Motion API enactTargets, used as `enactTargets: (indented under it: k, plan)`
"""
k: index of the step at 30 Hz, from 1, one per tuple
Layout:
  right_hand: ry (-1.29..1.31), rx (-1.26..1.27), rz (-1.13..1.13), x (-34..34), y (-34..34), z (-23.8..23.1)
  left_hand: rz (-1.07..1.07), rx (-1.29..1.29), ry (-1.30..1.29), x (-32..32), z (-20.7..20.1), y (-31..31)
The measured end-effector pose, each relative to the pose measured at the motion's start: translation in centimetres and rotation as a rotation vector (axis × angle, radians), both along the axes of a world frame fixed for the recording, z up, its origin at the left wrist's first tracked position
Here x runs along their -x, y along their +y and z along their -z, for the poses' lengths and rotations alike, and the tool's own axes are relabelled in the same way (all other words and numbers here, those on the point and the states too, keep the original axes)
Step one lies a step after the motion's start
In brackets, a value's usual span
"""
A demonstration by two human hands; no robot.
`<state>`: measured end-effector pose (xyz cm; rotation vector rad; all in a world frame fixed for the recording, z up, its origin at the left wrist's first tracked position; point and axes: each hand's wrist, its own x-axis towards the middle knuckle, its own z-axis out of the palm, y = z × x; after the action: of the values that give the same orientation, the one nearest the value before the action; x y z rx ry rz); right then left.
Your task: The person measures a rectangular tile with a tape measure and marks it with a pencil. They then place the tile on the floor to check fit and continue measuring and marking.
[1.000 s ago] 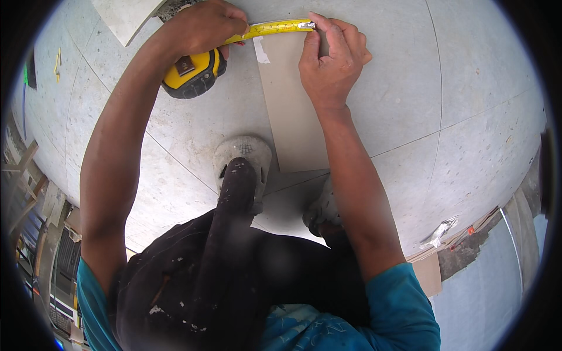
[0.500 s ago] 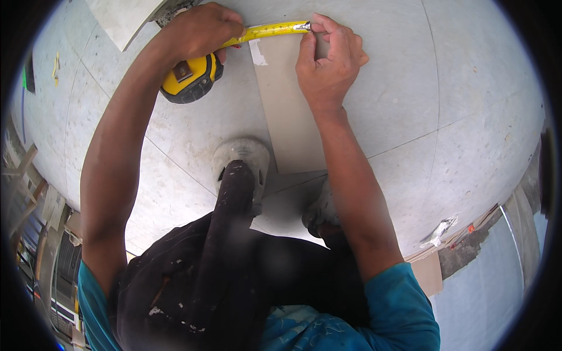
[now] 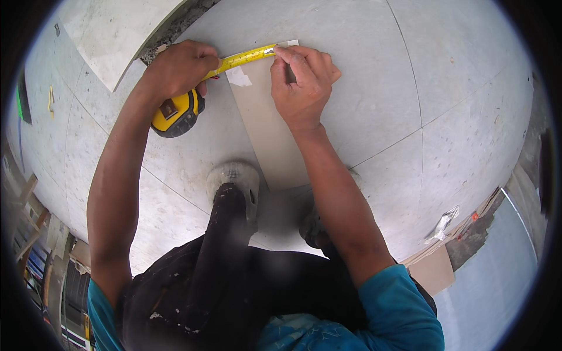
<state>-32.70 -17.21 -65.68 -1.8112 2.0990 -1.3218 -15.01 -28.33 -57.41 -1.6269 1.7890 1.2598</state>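
A long grey-beige strip of board or tile [image 3: 266,131] lies on the floor, with a torn white patch near its far left corner. Across its far end runs the yellow blade [image 3: 249,57] of a tape measure. My left hand [image 3: 178,70] is closed around the blade beside the strip's left edge, with the yellow and black tape measure case [image 3: 180,114] hanging just below it. At the other end, the thumb and fingers of my right hand [image 3: 304,88] pinch the blade's metal tip, over the strip near its far right corner.
A large pale slab [image 3: 111,35] lies at the far left, with rough grey rubble [image 3: 172,29] along its edge. My shoe [image 3: 234,175] rests left of the strip. Crumpled silvery wrapping [image 3: 445,222] is at the right, and wooden pieces [image 3: 55,251] stand at the lower left.
The view has shifted, so the hands and strip sit lower and farther left. My right hand has brought the blade's tip closer to my left hand, and the strip's far right corner now shows.
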Motion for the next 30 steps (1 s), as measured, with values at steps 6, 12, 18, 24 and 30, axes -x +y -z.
enactTargets:
  k: [6, 12, 18, 24, 30]
  plan:
    - [0.006, 0.010, 0.003, 0.0, 0.1, 0.1, 0.008, -0.026, 0.000, 0.1, -0.2, -0.3]
    - [0.014, 0.012, 0.002, -0.2, -0.5, -0.2, 0.019, -0.025, -0.030, 0.3, -0.3, -0.2]
    - [-0.033, 0.010, -0.004, -0.2, -0.2, 0.0, -0.026, -0.014, -0.023, 0.1, -0.1, -0.2]
    - [-0.032, 0.008, 0.006, -0.4, -0.5, -0.1, 0.012, -0.024, -0.048, 0.3, -0.4, -0.5]
    - [-0.030, -0.020, 0.022, -0.6, -0.8, -0.5, 0.005, -0.016, -0.053, 0.1, -0.1, -0.1]
